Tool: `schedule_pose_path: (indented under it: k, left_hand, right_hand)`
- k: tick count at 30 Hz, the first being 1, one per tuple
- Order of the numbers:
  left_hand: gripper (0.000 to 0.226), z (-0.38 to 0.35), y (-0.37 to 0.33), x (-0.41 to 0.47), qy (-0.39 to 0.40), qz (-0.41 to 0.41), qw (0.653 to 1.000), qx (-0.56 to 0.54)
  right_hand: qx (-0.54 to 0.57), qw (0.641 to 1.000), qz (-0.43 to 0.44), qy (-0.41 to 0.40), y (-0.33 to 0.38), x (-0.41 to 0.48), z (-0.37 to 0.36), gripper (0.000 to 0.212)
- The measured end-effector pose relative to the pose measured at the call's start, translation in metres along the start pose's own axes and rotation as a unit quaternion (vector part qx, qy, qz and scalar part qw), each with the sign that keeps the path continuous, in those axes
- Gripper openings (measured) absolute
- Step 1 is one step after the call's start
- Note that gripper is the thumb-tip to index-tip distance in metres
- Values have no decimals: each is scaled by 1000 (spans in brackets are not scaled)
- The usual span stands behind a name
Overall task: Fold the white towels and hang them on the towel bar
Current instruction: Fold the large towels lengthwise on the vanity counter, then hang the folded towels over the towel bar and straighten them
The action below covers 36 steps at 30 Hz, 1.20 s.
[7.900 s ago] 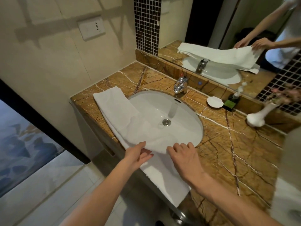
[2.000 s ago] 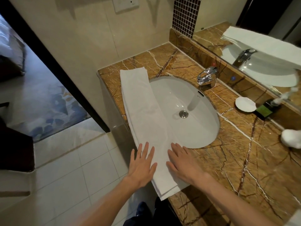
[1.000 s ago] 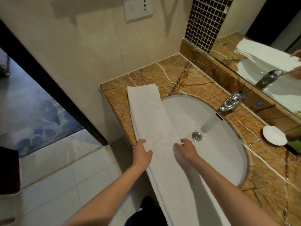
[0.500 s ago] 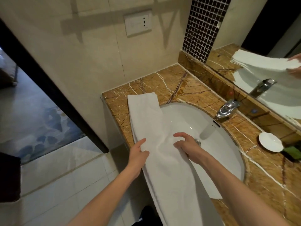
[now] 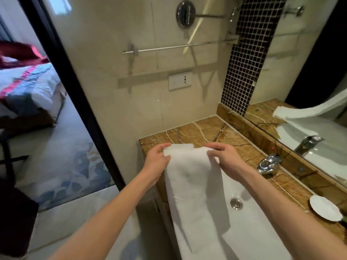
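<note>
A long white towel [image 5: 195, 194], folded into a narrow strip, lies along the left edge of the marble counter [image 5: 189, 133] and partly over the basin. My left hand [image 5: 156, 162] pinches the towel's far left corner. My right hand [image 5: 224, 159] pinches its far right corner. Both hands hold that far end slightly above the counter. A chrome towel bar [image 5: 180, 46] is mounted on the wall above, bare.
The white basin [image 5: 249, 218] with its drain sits to the right, a chrome tap [image 5: 267, 164] behind it. A small white dish [image 5: 324, 208] rests on the counter at right. A wall socket [image 5: 179, 80] and round mirror [image 5: 185, 14] are on the wall. A doorway opens left.
Both hands slid from the towel's middle up to its far end and took hold of the two corners. My head tilted up, bringing the towel bar into view.
</note>
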<state>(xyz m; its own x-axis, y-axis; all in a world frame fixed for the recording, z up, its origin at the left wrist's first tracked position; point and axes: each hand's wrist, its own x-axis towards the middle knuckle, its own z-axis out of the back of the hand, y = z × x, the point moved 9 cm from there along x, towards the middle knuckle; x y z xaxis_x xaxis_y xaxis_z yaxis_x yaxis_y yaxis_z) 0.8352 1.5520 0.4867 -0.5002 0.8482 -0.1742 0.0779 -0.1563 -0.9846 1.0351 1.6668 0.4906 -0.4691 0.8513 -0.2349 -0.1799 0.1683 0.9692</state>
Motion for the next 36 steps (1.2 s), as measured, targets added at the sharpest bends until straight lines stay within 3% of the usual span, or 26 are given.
schedule_pose_path:
  k: [8, 14, 23, 36]
  left_hand:
    - [56, 17, -128, 12, 72, -101, 992, -32]
    - [57, 32, -217, 24, 104, -182, 978, 6]
    - [49, 53, -276, 24, 73, -246, 967, 13]
    - [35, 78, -393, 2, 136, -335, 931, 40]
  right_hand:
    - [36, 993, 106, -22, 121, -3, -15, 27]
    - [70, 985, 156, -37, 197, -6, -20, 34]
    - [39, 971, 220, -79, 262, -28, -27, 34]
    - [34, 949, 312, -36, 388, -72, -53, 39]
